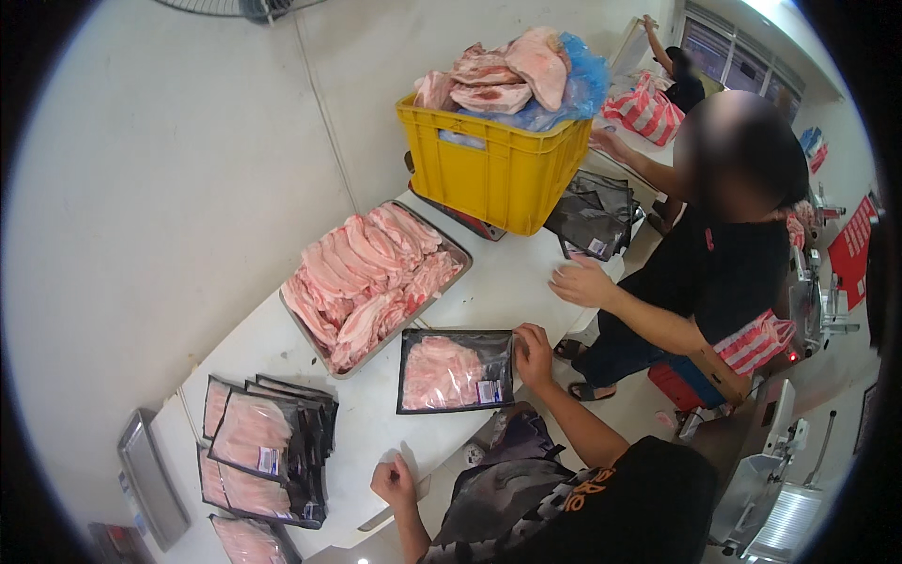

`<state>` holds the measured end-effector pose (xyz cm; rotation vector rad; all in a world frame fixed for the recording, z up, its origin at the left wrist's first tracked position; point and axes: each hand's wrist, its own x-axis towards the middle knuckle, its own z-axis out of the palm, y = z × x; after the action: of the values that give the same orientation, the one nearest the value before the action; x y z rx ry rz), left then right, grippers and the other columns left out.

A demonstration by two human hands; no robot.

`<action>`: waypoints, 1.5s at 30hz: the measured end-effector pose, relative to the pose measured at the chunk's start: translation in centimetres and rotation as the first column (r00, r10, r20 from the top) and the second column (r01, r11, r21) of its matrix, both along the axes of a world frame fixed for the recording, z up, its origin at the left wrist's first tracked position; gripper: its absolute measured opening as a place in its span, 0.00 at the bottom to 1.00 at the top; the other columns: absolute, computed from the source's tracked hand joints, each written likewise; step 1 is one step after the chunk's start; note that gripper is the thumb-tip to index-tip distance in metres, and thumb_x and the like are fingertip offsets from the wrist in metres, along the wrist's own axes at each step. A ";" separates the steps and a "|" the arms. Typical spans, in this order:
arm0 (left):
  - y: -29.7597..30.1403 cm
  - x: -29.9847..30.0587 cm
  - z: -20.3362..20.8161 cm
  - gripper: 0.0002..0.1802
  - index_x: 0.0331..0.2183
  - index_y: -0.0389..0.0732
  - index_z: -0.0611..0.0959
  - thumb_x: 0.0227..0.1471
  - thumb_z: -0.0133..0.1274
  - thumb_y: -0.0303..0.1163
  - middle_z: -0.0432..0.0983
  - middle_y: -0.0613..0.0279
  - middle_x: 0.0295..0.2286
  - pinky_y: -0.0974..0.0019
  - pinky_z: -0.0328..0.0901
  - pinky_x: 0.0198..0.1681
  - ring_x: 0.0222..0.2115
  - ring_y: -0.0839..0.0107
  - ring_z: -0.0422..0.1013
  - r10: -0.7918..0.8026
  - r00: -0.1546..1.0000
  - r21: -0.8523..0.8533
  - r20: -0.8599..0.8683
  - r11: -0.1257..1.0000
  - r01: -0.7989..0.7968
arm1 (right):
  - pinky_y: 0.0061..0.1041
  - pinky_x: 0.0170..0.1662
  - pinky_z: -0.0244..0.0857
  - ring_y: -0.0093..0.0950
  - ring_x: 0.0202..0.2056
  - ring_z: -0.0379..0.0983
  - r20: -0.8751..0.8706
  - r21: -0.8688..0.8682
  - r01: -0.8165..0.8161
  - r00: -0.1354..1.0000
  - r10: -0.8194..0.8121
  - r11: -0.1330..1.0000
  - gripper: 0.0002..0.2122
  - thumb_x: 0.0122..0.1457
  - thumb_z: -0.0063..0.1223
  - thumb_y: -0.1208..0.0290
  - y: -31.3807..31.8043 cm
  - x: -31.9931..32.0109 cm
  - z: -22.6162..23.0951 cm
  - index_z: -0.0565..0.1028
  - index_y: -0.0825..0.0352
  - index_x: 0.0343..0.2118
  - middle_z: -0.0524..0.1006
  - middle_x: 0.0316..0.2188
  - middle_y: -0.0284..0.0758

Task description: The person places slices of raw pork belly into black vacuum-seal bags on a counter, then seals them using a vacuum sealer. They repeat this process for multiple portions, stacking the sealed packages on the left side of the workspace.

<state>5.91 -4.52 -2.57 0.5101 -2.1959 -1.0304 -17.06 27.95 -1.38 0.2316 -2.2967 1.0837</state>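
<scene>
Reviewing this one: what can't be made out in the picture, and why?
All in the head view:
- Left hand: anything inside; its curled fingers hide it.
- Right hand: its grip on the black-edged pack; fingers cover the contact.
- Yellow crate: lower contents, behind its walls.
- Bottom-left pack: cut off by lower edge.
- Fan: cut off by upper edge.

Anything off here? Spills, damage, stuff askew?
No clear spill or damage shows. Just untidy: the black-edged packs at left overlap in skewed piles, not squared up, and meat is heaped above the rim of the yellow crate, blue plastic bunched beside it. The pack at the right hand lies flat.
</scene>
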 end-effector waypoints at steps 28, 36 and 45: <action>-0.8 -0.1 1.2 0.19 0.17 0.39 0.73 0.48 0.68 0.20 0.68 0.61 0.15 0.60 0.59 0.20 0.16 0.61 0.67 0.126 0.974 0.006 -0.186 0.992 -0.127 | 0.43 0.65 0.58 0.52 0.57 0.66 0.041 0.227 -0.170 0.985 0.165 0.959 0.24 0.54 0.43 0.85 1.0 -1.1 -3.7 0.71 0.80 0.57 0.72 0.55 0.54; -1.3 0.2 1.1 0.18 0.18 0.38 0.73 0.50 0.66 0.19 0.68 0.59 0.16 0.59 0.59 0.20 0.16 0.60 0.67 0.080 0.988 0.028 -0.129 0.997 -0.077 | 0.44 0.65 0.57 0.54 0.57 0.65 0.053 0.219 -0.200 0.980 0.193 0.955 0.23 0.53 0.45 0.82 0.7 -0.4 -3.0 0.71 0.82 0.54 0.72 0.55 0.56; -1.2 0.5 1.3 0.16 0.18 0.37 0.75 0.51 0.65 0.20 0.69 0.59 0.16 0.59 0.58 0.21 0.16 0.61 0.66 0.049 0.993 0.068 -0.106 0.997 -0.042 | 0.45 0.65 0.57 0.54 0.57 0.65 0.065 0.237 -0.137 0.990 0.125 0.962 0.23 0.53 0.44 0.84 0.9 0.0 -3.6 0.71 0.83 0.54 0.72 0.55 0.56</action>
<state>6.45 -5.73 -1.30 0.5200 -2.0524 -1.0831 -17.06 28.81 -4.95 0.4634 -2.4869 0.8790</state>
